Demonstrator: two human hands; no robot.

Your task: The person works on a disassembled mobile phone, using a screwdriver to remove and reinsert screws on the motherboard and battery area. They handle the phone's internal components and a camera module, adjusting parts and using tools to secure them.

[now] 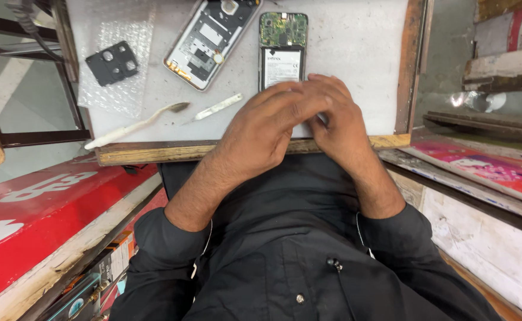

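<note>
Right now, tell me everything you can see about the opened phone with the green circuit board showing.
The opened phone lies flat on the pale work board, back cover off, its long side running away from the person. A green circuit board fills its upper part; below it sits a white-labelled battery in a dark frame. Its lower end is hidden under the left hand and the right hand. A separate phone shell lies tilted just beside it, apparently not touching.

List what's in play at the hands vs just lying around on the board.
In play: left hand and right hand, together over the opened phone.

Lying about: back cover, black camera bracket on bubble wrap, toothbrush, white blade tool.
</note>
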